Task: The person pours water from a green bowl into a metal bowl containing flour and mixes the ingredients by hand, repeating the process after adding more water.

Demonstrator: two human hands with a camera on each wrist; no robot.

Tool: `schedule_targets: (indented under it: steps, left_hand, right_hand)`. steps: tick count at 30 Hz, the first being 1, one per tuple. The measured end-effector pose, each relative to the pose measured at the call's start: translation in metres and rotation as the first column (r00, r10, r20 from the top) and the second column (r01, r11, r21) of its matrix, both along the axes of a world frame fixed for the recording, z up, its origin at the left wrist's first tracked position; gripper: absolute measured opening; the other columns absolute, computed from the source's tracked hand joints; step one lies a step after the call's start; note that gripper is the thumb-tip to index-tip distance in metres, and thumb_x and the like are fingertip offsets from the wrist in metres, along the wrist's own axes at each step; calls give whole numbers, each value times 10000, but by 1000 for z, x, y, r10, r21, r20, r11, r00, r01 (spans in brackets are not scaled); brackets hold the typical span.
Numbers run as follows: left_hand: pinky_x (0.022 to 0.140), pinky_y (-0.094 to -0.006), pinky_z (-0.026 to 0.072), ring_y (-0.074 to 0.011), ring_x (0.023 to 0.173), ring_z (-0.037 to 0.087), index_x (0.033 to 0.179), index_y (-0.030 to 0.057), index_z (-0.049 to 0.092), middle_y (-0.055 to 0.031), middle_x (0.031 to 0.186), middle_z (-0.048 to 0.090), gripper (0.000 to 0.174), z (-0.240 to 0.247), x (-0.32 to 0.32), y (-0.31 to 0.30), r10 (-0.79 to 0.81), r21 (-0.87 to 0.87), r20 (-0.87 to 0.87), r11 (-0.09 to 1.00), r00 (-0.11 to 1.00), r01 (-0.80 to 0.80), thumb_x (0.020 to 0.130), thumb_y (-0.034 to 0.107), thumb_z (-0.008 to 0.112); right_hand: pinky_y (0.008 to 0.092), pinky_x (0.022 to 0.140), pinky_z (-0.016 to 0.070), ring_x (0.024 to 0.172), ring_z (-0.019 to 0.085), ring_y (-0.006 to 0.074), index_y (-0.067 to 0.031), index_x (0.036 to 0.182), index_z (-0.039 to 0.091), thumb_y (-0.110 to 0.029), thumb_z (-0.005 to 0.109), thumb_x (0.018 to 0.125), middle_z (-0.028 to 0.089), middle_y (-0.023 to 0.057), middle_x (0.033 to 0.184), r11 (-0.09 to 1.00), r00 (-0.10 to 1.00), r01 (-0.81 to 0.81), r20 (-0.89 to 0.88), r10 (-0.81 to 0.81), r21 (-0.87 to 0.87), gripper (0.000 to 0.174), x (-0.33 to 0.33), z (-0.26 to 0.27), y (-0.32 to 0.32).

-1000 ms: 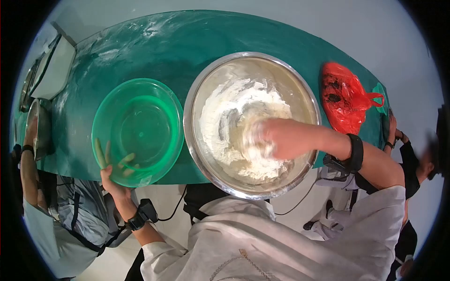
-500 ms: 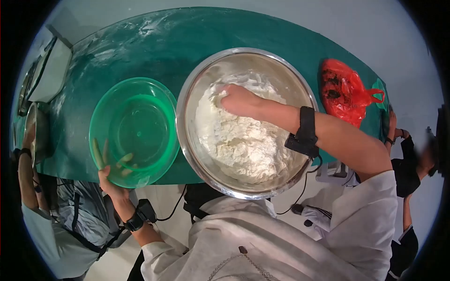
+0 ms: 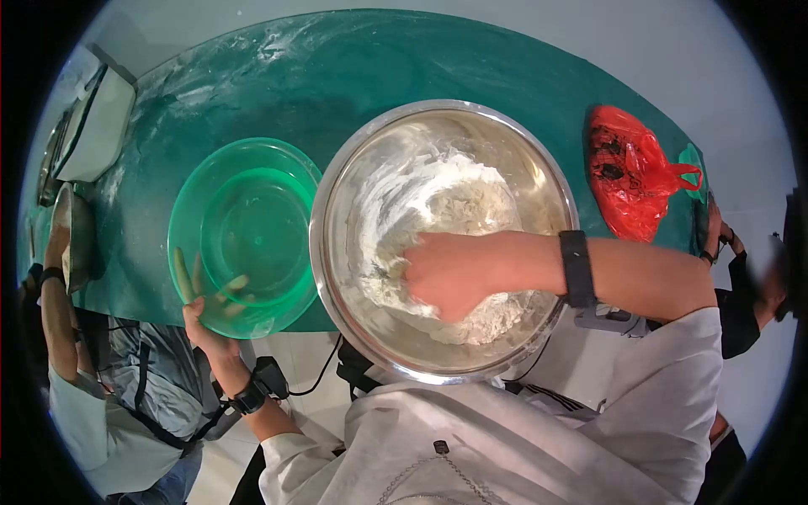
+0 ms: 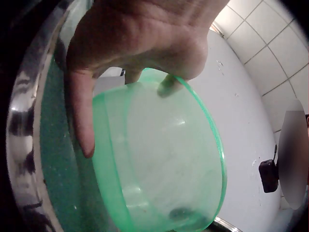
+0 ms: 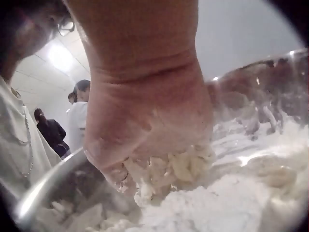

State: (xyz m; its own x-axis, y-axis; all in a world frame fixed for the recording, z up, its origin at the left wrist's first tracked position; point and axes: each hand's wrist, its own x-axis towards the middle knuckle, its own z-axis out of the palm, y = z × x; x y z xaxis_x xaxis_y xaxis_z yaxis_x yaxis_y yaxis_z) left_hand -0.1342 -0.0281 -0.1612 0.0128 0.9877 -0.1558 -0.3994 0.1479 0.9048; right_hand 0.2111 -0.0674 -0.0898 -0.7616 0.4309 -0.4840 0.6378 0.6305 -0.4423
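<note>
A wide steel bowl [image 3: 539, 181] holds white flour [image 3: 396, 198] and lumpy, pale dough [image 3: 475, 206]. My right hand [image 3: 454, 273] is down in it, left of the bowl's middle. In the right wrist view its fingers curl into sticky dough [image 5: 186, 166], and bits cling to the knuckles; the fingertips are hidden. To the left, a see-through green plastic basin [image 3: 189, 202] stands beside the steel bowl. My left hand [image 3: 209, 330] holds the basin by its near-left edge, thumb at the rim, fingers showing through the plastic from beneath.
A red plastic bag [image 3: 627, 181] lies on the green table [image 3: 471, 50] at the right. Flour smears the table's far left. A white box [image 3: 101, 126] and another metal bowl [image 3: 80, 240] stand at the left end, where another person's arm [image 3: 57, 311] reaches in.
My right hand swept to the far side of the steel bowl, then came back toward me, turning over the flour and dough. The steel bowl shifted slightly nearer. My left hand kept its hold.
</note>
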Motion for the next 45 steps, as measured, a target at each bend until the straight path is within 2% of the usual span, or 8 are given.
schedule_targets:
  steps: [9,12,19,24,29,31,40,45]
  left_hand:
    - [750,-455,546,-374,928,639,1484,68,184,-193,1434,363,718,-7,-7,1,-6,-22,14,1000,1000,6,834,243,433]
    - [746,-453,548,-374,933,640,1481,61,187,-189,1428,371,721,-14,-13,3,33,-96,49,995,998,-29,836,253,443]
    - [728,-445,551,-368,922,645,1491,74,160,-185,1451,344,745,1,1,2,-17,20,-36,1000,999,18,835,265,455]
    - [718,-453,553,-374,927,645,1496,88,148,-182,1471,316,749,-1,-3,2,-32,21,-29,999,999,33,834,264,453]
    - [717,-457,554,-378,934,643,1495,82,144,-184,1469,316,747,-3,-5,3,-24,-6,-5,1000,1000,24,837,265,448]
    - [716,-459,555,-379,936,643,1494,78,144,-185,1468,316,745,-4,-5,4,-18,-6,-14,1000,1000,17,839,265,445]
    - [709,-453,558,-376,933,647,1500,112,150,-181,1495,273,738,4,1,2,-21,13,-20,1000,1000,21,837,254,440]
    - [694,-446,558,-370,918,648,1501,115,152,-175,1495,273,745,-4,-4,2,16,-40,21,999,1000,-15,832,255,449]
  right_hand:
    - [511,1017,349,1204,476,300,-139,996,711,-210,659,705,588,126,1179,995,999,-38,23,36,95,304,51,41,-64]
    - [548,1057,320,1355,323,320,-262,1136,666,-154,645,746,433,104,1409,980,992,-24,128,-2,198,405,68,21,-63]
    - [542,1026,370,1353,330,336,-329,1177,634,-119,575,822,391,91,1440,926,974,84,168,-155,367,417,84,-4,-31]
    - [438,973,424,1299,413,325,-281,1222,604,-127,623,779,408,126,1424,836,954,170,125,-272,522,470,98,-23,-13]
    - [425,909,473,1247,463,333,-281,1262,566,-122,646,754,460,144,1362,787,937,199,121,-327,584,539,110,-25,5]
    - [408,942,470,1264,436,365,-238,1240,583,-76,648,713,465,148,1361,792,852,346,184,-490,503,555,113,-8,14]
    - [419,928,457,1132,507,403,-56,1341,453,-172,725,673,537,234,1184,702,643,655,283,-712,279,730,134,2,14]
    - [384,957,436,1127,528,378,45,1300,466,-164,752,666,565,263,1180,618,636,764,-50,-770,186,726,155,-8,10]
